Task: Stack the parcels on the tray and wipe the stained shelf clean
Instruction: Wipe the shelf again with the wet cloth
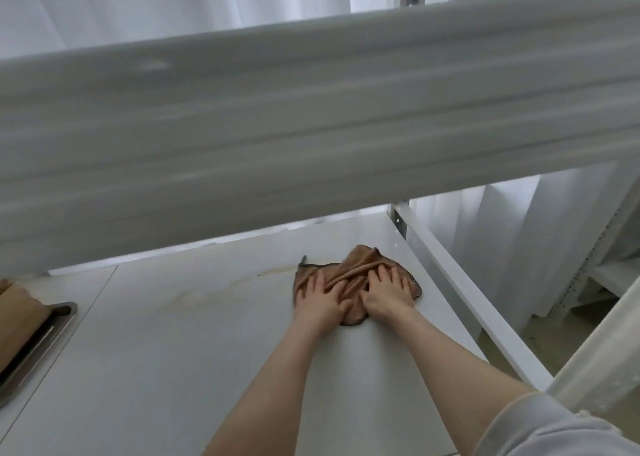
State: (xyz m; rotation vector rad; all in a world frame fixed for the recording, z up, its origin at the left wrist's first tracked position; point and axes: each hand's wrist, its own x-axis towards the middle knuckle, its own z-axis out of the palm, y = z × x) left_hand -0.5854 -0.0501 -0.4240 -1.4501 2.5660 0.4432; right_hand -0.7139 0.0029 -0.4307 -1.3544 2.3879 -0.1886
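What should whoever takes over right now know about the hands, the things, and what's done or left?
Hands: the left hand and right hand are both flat, pressing the brown cloth on the white shelf.
Done: a brown parcel lies on the metal tray at the left edge, mostly out of frame.
Left: a brownish stain streaks the shelf left of the cloth; wipe it.

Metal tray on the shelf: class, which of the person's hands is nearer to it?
Left. The left hand presses the cloth on the side toward the tray; the right hand presses its far side, farther right.
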